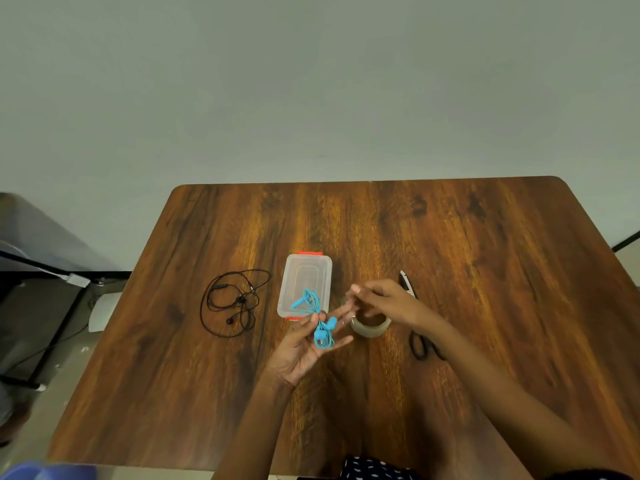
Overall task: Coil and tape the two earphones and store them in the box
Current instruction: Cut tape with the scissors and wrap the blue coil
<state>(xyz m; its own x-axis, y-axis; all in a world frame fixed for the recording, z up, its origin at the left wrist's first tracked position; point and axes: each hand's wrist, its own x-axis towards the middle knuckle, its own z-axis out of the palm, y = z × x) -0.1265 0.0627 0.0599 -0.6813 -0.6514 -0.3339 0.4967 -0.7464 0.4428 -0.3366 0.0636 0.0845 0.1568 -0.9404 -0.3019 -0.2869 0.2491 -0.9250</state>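
Note:
My left hand (304, 344) pinches a coiled blue earphone (317, 318) between thumb and fingers, holding it just in front of the near end of the clear plastic box (304, 271), which has orange clips. My right hand (384, 299) hovers over the roll of clear tape (370, 327), fingers pinched together; a strip of tape seems to stretch from them toward my left hand, but it is blurred. The black earphone (232, 303) lies loose and uncoiled on the table left of the box.
Black-handled scissors (414, 313) lie right of the tape, partly under my right forearm. The wooden table (346, 223) stretches wide behind the box. A stand with cables is on the floor at the left.

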